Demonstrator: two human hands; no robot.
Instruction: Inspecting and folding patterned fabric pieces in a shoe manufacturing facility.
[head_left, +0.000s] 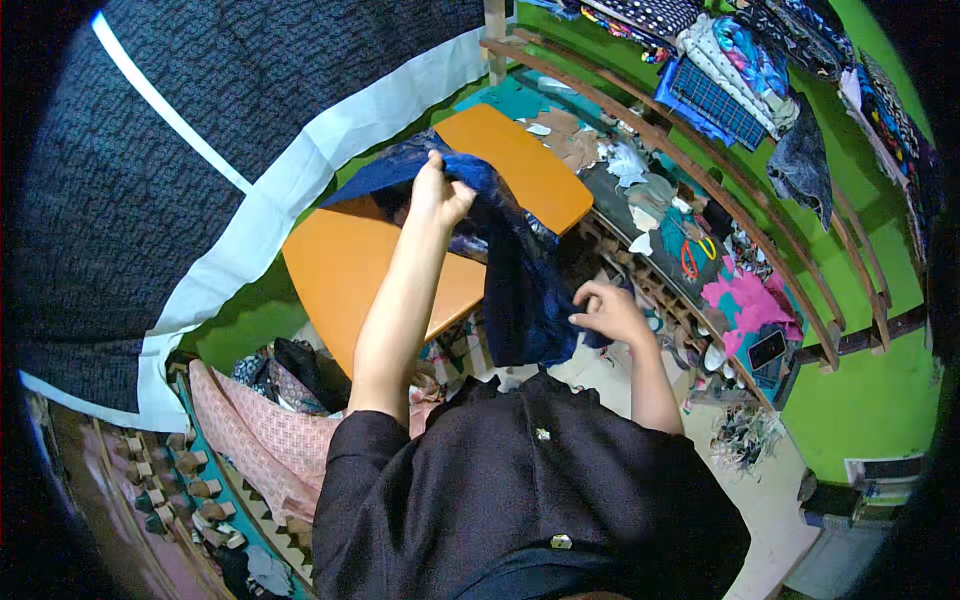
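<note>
A dark blue cloth (525, 315) is draped over an orange tabletop (345, 265) and hangs down past its near edge. My left hand (440, 193) is closed on the upper part of this cloth, thumb pointing up, above the table. Part of the cloth spreads left from that hand, and a patterned portion shows beneath it. My right hand (612, 314) is beside the hanging part, to its right. Its thumb and forefinger are curved and apart, with the fingertips close to the cloth's edge; whether they touch it is unclear.
Fabric scraps, red-handled scissors (689, 258) and a phone (767, 350) lie on the bench at right. Wooden rails (690, 165) run above it, with folded fabrics behind. Pink cloth (265, 430) lies at lower left; a dark curtain (240, 90) hangs at upper left.
</note>
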